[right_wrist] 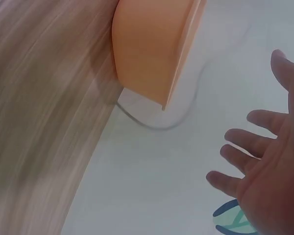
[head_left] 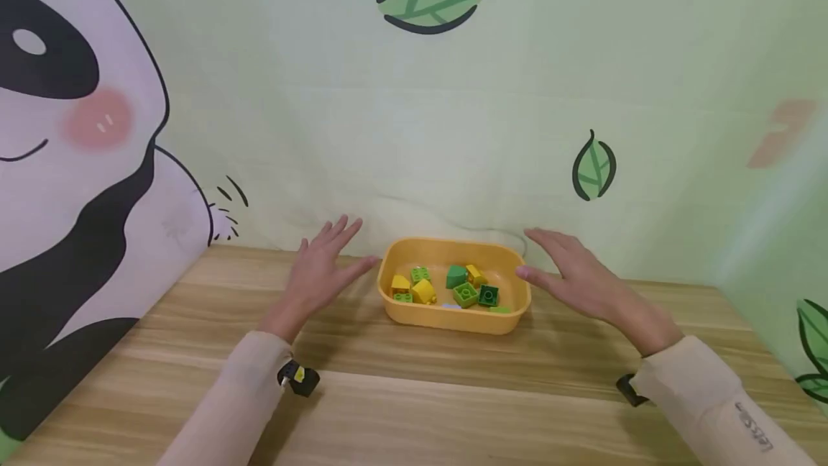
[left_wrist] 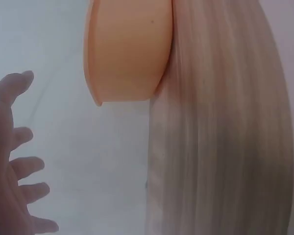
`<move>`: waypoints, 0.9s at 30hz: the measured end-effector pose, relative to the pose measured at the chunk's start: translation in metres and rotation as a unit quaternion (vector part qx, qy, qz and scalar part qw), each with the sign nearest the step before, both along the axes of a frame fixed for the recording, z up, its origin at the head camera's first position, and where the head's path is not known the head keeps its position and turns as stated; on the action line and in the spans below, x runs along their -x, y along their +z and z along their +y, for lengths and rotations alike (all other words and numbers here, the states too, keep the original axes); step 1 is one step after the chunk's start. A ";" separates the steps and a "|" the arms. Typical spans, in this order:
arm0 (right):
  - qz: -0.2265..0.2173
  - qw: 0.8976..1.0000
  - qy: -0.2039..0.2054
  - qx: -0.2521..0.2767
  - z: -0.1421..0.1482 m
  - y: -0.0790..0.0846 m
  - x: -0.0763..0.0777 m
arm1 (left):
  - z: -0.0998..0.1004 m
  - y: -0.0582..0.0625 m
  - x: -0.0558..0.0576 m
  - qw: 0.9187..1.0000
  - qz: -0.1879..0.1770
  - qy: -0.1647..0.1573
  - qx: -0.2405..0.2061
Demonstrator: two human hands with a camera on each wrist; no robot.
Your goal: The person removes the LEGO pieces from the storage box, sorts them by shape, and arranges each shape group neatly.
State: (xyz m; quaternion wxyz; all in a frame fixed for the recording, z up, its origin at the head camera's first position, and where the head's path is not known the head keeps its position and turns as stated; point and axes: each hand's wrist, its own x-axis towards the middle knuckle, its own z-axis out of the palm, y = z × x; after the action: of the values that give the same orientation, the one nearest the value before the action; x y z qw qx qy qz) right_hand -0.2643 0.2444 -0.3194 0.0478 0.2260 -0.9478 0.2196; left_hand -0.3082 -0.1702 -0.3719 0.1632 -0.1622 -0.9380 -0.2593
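I see the left hand (head_left: 318,273) and the right hand (head_left: 576,273) held up with fingers spread and nothing in them. The yellow tub (head_left: 446,318) sits between them, a bit low in the middle of the head view. Both hands are near its ends but don't touch it. Green and yellow blocks (head_left: 465,295) lie inside. The tub stands on the wood table (head_left: 414,419), at the bottom of the frame. A big panda (head_left: 84,178) fills the left side, and a leaf (head_left: 430,2) is at the top middle.

Head view high, forward-down — wrist views nearer, seemingly sideways, sharing tub (left_wrist: 127,54).
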 end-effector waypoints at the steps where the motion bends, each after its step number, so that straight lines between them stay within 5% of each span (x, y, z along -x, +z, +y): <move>1: -0.004 1.000 0.001 0.003 -0.001 0.000 0.000 | 0.001 -0.002 0.001 1.000 -0.002 -0.003 -0.007; 15: 0.003 1.000 0.016 0.011 -0.011 0.006 0.007 | 0.017 -0.001 0.008 0.991 -0.031 -0.049 -0.123; 27: -0.013 0.999 0.045 0.023 -0.015 -0.001 0.014 | 0.027 -0.020 0.013 0.976 -0.065 -0.064 -0.198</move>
State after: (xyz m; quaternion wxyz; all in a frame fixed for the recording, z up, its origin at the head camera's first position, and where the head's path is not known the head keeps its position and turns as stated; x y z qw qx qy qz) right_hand -0.2781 0.2293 -0.3201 0.0313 0.2643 -0.9319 0.2464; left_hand -0.3208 -0.1433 -0.3918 0.1139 -0.1694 -0.8644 -0.4596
